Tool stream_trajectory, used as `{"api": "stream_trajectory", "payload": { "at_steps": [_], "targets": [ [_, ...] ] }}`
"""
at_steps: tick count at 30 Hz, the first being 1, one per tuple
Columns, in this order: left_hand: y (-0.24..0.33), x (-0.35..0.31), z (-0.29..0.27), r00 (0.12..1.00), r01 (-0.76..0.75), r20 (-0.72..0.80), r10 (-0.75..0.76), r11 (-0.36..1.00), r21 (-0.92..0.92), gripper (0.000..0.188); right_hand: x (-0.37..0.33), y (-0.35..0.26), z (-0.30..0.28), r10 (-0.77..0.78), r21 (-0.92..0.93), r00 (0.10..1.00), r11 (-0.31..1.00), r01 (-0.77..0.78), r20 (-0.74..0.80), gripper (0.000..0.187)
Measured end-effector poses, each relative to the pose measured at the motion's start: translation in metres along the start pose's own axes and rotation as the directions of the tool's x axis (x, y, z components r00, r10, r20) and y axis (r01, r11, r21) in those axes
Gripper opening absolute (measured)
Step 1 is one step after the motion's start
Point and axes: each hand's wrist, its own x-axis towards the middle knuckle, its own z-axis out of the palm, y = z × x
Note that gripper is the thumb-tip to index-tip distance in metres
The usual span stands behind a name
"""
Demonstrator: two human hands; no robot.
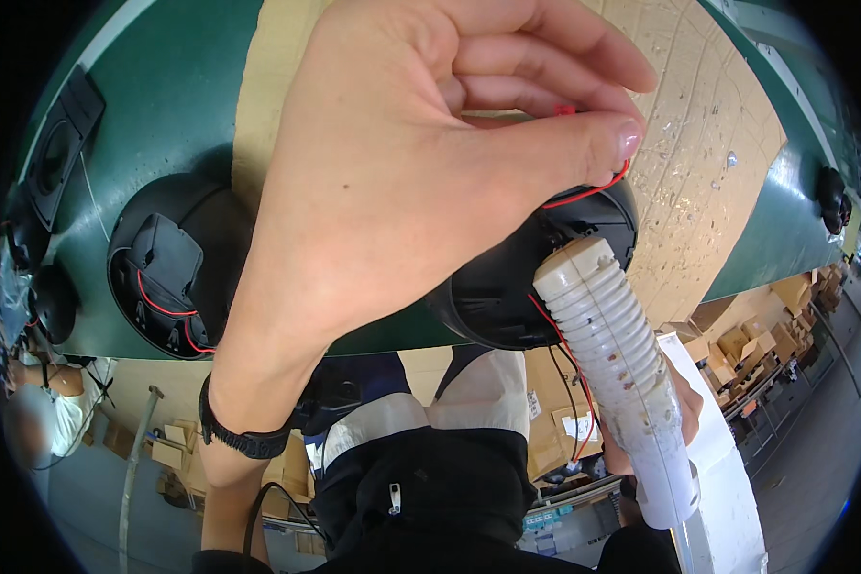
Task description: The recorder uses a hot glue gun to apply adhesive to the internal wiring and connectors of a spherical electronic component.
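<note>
My left hand reaches across the middle, its thumb and forefinger pinched on a thin red wire. A small red piece shows by its fingers. The wire leads to a round black plastic housing under the hand, partly hidden by it. At the right, my right hand is wrapped under a white ribbed hot glue gun, mostly hidden by the body. The gun's front end lies over the housing's edge, and a pale stick comes out of its rear. Another red wire hangs beside the gun.
A second round black housing with red wires stands to the left on the green table. Cardboard with glue specks covers the table's middle. A black speaker-like panel lies far left. Boxes fill shelves at right; another person is at left.
</note>
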Motion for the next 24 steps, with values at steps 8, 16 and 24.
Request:
{"api": "stream_trajectory", "payload": {
  "at_steps": [8,16,24],
  "targets": [
    [0.005,-0.001,0.005,0.999,0.047,-0.012,-0.049,0.994,-0.096,0.019,-0.007,0.013,0.000,-0.074,0.062,0.997,0.995,0.074,-0.017,0.024],
    [0.006,-0.008,-0.004,0.994,0.100,-0.020,-0.105,0.978,-0.180,0.020,-0.011,0.011,-0.008,0.020,0.038,0.994,0.999,-0.024,0.106,0.027],
    [0.010,-0.018,-0.007,0.986,0.153,-0.027,-0.166,0.953,-0.262,0.021,-0.016,0.004,-0.003,0.028,-0.075,1.000,0.997,-0.028,0.000,0.029]
  ]
}}
